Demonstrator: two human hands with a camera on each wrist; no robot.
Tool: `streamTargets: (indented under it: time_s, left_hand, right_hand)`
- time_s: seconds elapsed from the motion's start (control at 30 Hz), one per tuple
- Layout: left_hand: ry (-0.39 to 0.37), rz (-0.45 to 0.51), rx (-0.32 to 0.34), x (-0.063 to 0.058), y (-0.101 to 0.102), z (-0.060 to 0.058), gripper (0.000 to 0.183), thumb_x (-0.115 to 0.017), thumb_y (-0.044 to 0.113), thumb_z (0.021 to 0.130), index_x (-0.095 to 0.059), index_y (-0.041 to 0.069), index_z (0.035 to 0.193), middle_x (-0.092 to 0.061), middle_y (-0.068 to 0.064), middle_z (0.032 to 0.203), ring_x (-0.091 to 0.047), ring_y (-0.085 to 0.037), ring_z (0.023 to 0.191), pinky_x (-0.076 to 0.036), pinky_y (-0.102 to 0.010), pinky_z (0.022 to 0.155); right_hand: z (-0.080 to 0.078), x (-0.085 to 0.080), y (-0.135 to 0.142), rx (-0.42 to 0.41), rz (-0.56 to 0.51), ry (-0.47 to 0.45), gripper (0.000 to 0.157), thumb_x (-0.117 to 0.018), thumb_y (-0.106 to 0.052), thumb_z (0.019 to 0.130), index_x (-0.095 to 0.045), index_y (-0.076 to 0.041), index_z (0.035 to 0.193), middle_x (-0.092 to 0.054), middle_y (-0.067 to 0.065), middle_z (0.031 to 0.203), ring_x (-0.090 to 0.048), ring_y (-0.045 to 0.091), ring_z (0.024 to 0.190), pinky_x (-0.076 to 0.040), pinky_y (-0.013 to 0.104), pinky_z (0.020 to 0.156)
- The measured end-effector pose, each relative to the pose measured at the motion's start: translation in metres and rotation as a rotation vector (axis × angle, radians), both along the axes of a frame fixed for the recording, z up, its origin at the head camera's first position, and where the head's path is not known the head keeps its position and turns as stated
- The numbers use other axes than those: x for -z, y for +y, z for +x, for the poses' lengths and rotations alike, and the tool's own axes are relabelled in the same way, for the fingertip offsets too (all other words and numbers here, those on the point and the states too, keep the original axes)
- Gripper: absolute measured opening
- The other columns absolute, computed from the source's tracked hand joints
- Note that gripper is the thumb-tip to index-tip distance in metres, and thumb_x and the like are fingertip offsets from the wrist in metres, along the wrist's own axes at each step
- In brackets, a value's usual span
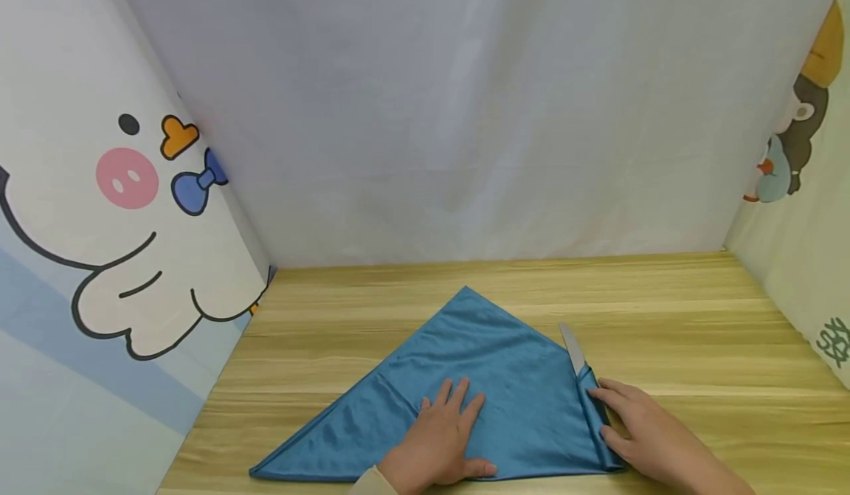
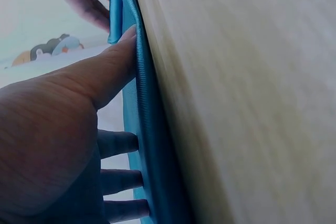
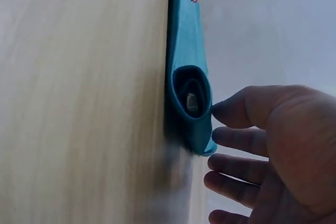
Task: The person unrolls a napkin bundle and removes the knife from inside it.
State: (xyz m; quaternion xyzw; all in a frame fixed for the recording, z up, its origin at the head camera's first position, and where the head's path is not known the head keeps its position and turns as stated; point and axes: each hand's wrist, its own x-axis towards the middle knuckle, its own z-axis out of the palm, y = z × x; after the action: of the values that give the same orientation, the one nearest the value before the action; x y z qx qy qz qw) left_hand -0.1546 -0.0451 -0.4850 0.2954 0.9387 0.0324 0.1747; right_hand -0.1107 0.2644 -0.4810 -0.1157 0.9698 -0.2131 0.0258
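A shiny blue cloth (image 1: 505, 377), folded to a triangle, lies on the table. Its right edge is wound into a narrow roll around a knife, whose pointed silver blade (image 1: 572, 349) sticks out at the far end. In the right wrist view, a pale end of something (image 3: 192, 102) shows inside the roll's near opening. My left hand (image 1: 441, 436) rests palm down on the cloth, fingers spread, thumb by the near edge. Along the outer side of the roll (image 3: 191, 129), my right hand (image 1: 640, 428) touches it with thumb and fingertips, loosely bent and apart.
The wood-grain table (image 1: 372, 296) stretches beyond the cloth and to both sides. A plain pale curtain (image 1: 425, 148) stands at the back. Printed panels with cartoon figures rise at the left (image 1: 86, 222) and right (image 1: 790, 274).
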Motion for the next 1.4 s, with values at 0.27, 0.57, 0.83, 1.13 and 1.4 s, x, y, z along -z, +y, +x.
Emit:
streamTargets:
  time_s: [0.27,0.57,0.83,1.13,1.4]
  left_hand:
    - [0.003,-0.017,0.003,0.002,0.001,-0.001,0.095,-0.051,0.078,0.077,-0.03,0.025,0.152,-0.02,-0.008,0.158,-0.023,-0.035,0.142,-0.039,-0.057,0.099]
    - [0.012,-0.024,0.008,0.001,0.0,-0.001,0.095,-0.051,0.078,0.077,-0.031,0.024,0.152,-0.021,-0.009,0.158,-0.024,-0.035,0.142,-0.039,-0.057,0.099]
    - [0.006,-0.025,0.008,0.001,0.001,-0.002,0.095,-0.052,0.078,0.077,-0.03,0.024,0.152,-0.021,-0.009,0.158,-0.023,-0.036,0.142,-0.039,-0.057,0.098]
    - [0.002,-0.017,0.018,0.001,0.001,-0.001,0.095,-0.052,0.077,0.077,-0.031,0.022,0.152,-0.021,-0.011,0.158,-0.023,-0.037,0.142,-0.039,-0.059,0.098]
    - [-0.004,-0.022,0.013,0.002,0.001,-0.002,0.095,-0.052,0.077,0.077,-0.03,0.023,0.152,-0.02,-0.01,0.158,-0.022,-0.036,0.142,-0.039,-0.059,0.098]
  right_hand:
    - [0.002,-0.005,-0.006,-0.085,0.052,0.041,0.047,-0.074,-0.031,0.084,-0.064,-0.007,0.123,-0.054,0.018,0.131,-0.053,0.037,0.119,-0.045,0.054,0.093]
    - [-0.002,0.003,-0.011,-0.095,0.128,0.046,0.052,-0.077,-0.038,0.08,-0.065,-0.009,0.122,-0.052,0.019,0.131,-0.052,0.037,0.119,-0.046,0.052,0.092]
    - [-0.002,0.005,-0.009,-0.069,0.138,0.091,0.051,-0.079,-0.036,0.078,-0.065,-0.01,0.12,-0.054,0.016,0.127,-0.053,0.034,0.116,-0.046,0.052,0.092]
    - [-0.001,0.004,-0.009,-0.051,0.14,0.083,0.05,-0.079,-0.031,0.078,-0.064,-0.009,0.12,-0.055,0.016,0.126,-0.053,0.034,0.115,-0.045,0.052,0.093]
    - [-0.002,0.004,-0.008,-0.013,0.141,0.07,0.045,-0.076,-0.024,0.078,-0.064,-0.01,0.119,-0.056,0.015,0.124,-0.054,0.033,0.113,-0.045,0.052,0.092]
